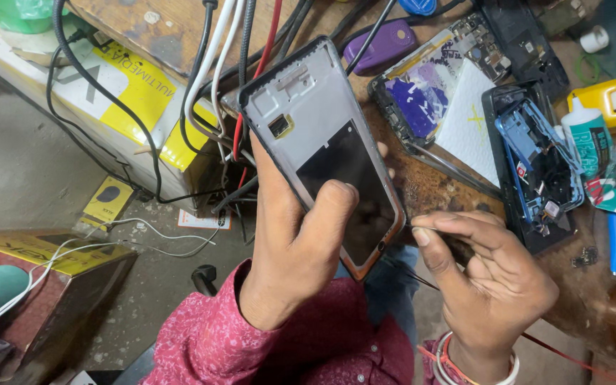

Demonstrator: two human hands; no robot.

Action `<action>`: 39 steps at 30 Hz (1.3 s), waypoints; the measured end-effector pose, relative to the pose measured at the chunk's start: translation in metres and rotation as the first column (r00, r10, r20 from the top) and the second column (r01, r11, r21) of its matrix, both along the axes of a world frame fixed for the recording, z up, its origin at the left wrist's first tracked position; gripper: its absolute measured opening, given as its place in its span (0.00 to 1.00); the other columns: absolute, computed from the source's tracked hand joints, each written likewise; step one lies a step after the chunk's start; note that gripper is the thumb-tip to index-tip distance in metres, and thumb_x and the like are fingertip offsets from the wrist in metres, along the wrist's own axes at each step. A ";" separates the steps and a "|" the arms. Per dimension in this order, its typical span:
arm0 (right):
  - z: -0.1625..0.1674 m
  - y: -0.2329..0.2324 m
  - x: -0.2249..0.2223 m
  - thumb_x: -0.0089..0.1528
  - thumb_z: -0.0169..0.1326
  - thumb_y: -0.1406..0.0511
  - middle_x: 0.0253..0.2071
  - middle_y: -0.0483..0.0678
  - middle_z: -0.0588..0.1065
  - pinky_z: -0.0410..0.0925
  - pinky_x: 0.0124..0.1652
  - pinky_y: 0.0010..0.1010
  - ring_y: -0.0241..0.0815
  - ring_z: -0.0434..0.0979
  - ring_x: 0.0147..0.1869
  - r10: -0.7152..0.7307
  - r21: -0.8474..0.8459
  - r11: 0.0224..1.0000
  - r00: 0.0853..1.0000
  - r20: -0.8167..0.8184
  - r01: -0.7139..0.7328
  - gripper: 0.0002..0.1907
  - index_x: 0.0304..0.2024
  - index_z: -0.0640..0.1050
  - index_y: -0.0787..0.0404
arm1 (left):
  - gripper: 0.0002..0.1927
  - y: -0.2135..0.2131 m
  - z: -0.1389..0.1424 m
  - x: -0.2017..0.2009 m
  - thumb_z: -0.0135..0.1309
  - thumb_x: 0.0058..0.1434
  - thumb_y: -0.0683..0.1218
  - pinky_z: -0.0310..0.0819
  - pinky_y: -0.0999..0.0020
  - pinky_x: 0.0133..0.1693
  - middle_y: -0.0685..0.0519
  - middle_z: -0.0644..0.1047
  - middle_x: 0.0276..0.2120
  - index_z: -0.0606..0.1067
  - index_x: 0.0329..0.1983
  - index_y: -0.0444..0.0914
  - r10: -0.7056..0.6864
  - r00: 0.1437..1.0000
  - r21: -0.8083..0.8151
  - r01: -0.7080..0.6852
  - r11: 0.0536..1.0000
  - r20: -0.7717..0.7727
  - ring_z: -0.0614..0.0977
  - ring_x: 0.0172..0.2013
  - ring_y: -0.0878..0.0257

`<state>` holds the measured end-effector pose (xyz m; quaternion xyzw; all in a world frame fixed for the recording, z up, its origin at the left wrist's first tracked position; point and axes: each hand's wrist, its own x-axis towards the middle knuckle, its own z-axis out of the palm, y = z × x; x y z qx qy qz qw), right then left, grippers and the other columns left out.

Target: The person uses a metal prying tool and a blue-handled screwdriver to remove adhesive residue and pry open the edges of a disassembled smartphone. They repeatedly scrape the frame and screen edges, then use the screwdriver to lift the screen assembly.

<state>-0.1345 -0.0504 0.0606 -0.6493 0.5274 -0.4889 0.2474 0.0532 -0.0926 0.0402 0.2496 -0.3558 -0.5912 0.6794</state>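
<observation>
My left hand (pixel 295 249) grips a phone frame (pixel 315 135) from below, thumb pressed on its dark inner panel. The frame is grey inside, with a small square camera opening near its top and an orange-edged rim. My right hand (pixel 490 274) pinches a thin dark tool (pixel 422 279) whose tip meets the frame's lower right edge. Both wrists show pink patterned sleeves, and the right one wears bangles.
On the brown workbench (pixel 436 189) lie a stripped phone with purple inner parts (pixel 429 89), a blue opened phone (pixel 536 160), a glue bottle (pixel 587 135), a yellow tape dispenser (pixel 607 100) and a purple device (pixel 379 44). Cables (pixel 215 78) hang at left over yellow boxes (pixel 130 93).
</observation>
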 end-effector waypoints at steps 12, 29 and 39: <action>0.000 0.000 0.005 0.65 0.57 0.83 0.47 0.58 0.78 0.75 0.53 0.27 0.40 0.81 0.51 -0.002 0.011 1.000 1.000 0.012 0.002 0.11 0.50 0.75 0.76 | 0.30 0.006 -0.010 -0.004 0.42 0.72 0.39 0.80 0.60 0.59 0.39 0.77 0.56 0.47 0.73 0.31 0.052 0.997 -0.035 -0.050 0.998 0.057 0.83 0.52 0.55; 0.004 0.004 0.011 0.65 0.58 0.82 0.47 0.59 0.78 0.75 0.53 0.26 0.39 0.81 0.50 -0.097 0.045 0.994 0.995 0.003 0.096 0.11 0.50 0.75 0.78 | 0.35 0.009 -0.007 -0.009 0.42 0.68 0.36 0.81 0.61 0.58 0.37 0.76 0.56 0.45 0.75 0.30 0.082 0.997 -0.009 -0.082 0.997 -0.002 0.83 0.53 0.54; 0.009 -0.002 0.028 0.63 0.61 0.81 0.44 0.58 0.78 0.74 0.50 0.28 0.42 0.80 0.47 -0.213 -0.173 0.972 0.907 -0.363 0.159 0.11 0.47 0.77 0.77 | 0.29 0.011 0.004 -0.003 0.43 0.68 0.36 0.83 0.66 0.53 0.42 0.78 0.53 0.49 0.70 0.26 0.071 0.992 0.036 -0.075 0.997 0.109 0.84 0.47 0.58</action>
